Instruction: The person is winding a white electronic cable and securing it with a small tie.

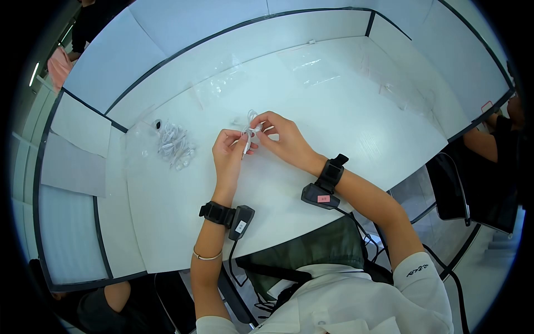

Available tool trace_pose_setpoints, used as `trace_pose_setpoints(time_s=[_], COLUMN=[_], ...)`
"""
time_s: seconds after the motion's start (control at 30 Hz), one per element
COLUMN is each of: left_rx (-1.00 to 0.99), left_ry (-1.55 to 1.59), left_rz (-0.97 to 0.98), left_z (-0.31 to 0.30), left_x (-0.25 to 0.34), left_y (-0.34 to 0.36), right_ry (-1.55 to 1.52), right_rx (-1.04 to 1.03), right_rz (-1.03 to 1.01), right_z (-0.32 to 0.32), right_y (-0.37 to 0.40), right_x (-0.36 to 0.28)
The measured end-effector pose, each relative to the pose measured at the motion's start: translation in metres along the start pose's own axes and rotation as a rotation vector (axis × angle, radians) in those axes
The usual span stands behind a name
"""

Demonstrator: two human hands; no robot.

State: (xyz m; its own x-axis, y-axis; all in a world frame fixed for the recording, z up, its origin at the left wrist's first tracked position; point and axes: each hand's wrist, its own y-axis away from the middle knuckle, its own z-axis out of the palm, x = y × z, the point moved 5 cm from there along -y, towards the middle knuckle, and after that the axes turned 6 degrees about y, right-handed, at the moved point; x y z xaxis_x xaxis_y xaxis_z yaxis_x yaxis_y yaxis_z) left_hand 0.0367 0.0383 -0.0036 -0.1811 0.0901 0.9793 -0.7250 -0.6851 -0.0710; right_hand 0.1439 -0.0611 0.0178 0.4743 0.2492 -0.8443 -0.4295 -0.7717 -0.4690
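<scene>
A small bundle of white cable (252, 118) is held between both hands near the middle of the white table. My left hand (227, 146) pinches its lower part, where a thin plug end points down. From the right, my right hand (282, 139) grips the upper part of the bundle with thumb and forefinger. The two hands almost touch each other. Left of them, a loose pile of white cables (175, 143) lies on the table (278, 195).
Clear plastic bags (317, 69) lie toward the back of the table, with more at the right (392, 94). A small black-and-white roll (158, 124) is beside the cable pile. Low partitions surround the table. Other people sit or stand beyond them.
</scene>
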Motion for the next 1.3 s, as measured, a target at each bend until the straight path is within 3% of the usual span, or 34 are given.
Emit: trace_pose_setpoints(time_s=[0.6, 0.9, 1.0, 1.3], left_rx=[-0.047, -0.047, -0.048, -0.047], left_ry=[-0.053, -0.066, -0.101, -0.134], left_rz=[0.094, 0.093, 0.093, 0.114], left_z=[0.005, 0.005, 0.006, 0.007], left_x=[0.005, 0.005, 0.005, 0.009], left_y=[0.001, 0.002, 0.002, 0.004], right_ry=[0.005, 0.240, 0.367, 0.309], right_rx=[0.025, 0.059, -0.013, 0.049], right_rz=[-0.019, -0.158, -0.062, -0.124], right_z=[-0.004, -0.006, -0.004, -0.005], right_y=[-0.002, -0.001, -0.002, -0.002], right_x=[-0.002, -0.008, -0.001, -0.009])
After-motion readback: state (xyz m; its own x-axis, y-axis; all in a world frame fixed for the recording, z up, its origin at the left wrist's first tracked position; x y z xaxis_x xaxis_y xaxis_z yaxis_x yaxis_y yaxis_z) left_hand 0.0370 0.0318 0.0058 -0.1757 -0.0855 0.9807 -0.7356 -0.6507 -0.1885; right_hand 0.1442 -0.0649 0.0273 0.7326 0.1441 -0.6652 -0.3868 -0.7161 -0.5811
